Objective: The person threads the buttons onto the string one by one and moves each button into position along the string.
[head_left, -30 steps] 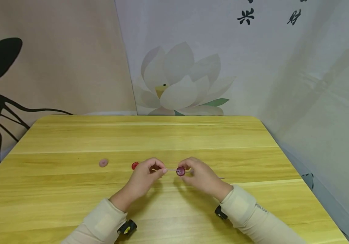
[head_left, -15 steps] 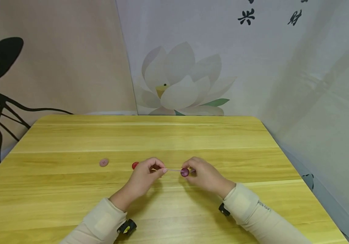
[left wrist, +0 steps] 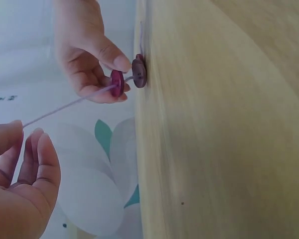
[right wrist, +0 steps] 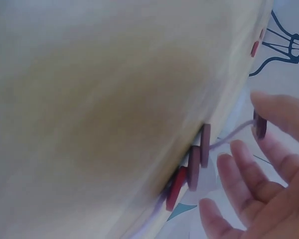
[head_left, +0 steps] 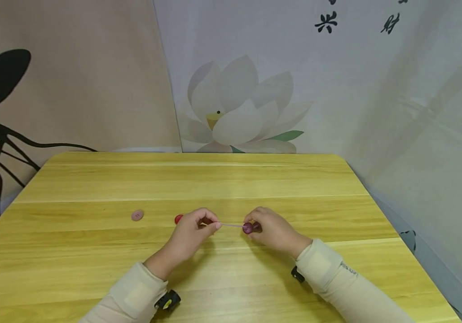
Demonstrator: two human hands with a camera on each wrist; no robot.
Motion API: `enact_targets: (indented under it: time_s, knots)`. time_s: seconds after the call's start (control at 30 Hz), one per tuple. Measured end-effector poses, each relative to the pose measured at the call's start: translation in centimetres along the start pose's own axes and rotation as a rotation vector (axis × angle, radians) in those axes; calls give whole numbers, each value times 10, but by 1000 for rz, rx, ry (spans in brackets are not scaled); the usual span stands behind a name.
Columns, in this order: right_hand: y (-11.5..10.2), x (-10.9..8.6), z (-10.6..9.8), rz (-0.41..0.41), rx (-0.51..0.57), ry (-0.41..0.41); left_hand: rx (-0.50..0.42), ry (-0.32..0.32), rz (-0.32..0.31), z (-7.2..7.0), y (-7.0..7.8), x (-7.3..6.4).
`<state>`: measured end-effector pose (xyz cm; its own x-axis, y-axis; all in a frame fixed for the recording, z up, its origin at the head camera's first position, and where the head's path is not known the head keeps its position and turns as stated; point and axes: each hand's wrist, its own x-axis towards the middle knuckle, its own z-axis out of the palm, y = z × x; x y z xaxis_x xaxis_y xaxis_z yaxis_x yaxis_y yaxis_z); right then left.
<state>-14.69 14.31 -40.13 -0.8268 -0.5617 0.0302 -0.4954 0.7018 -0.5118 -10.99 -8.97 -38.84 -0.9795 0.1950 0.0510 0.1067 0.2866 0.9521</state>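
Note:
My left hand [head_left: 188, 237] pinches a thin pale-purple cord [left wrist: 70, 105] between thumb and fingertip. The cord runs straight across to a shiny purple button [left wrist: 117, 83], threaded on it and pinched by its rim in my right hand [head_left: 274, 231]. Beyond that button, the cord carries more buttons: in the right wrist view a dark button [right wrist: 205, 145], a second dark button [right wrist: 193, 168] and a red button [right wrist: 177, 188] sit close together near the tabletop. The head view hides most of these behind my right hand.
A pink button [head_left: 137, 215] lies on the wooden table [head_left: 231, 179] at the left. Another red button [head_left: 178, 219] shows partly behind my left hand. A printed cloth backdrop [head_left: 247, 103] hangs behind the table's far edge.
My right hand has slid right with the purple button, so a longer stretch of cord shows between the hands. My left hand has stayed in place.

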Motion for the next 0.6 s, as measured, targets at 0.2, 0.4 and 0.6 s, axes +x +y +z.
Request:
enact_targets:
  time_s: [0.2,0.4,0.6]
  knots:
    - [5,2,2,-13,-86,4,0,1,1,0,0,0]
    - [7,3,2,-8,-134,-4,9,2,-3,0,2,-1]
    - [7,5,1,-7,-153,-25,12,1,5,0,2,-1]
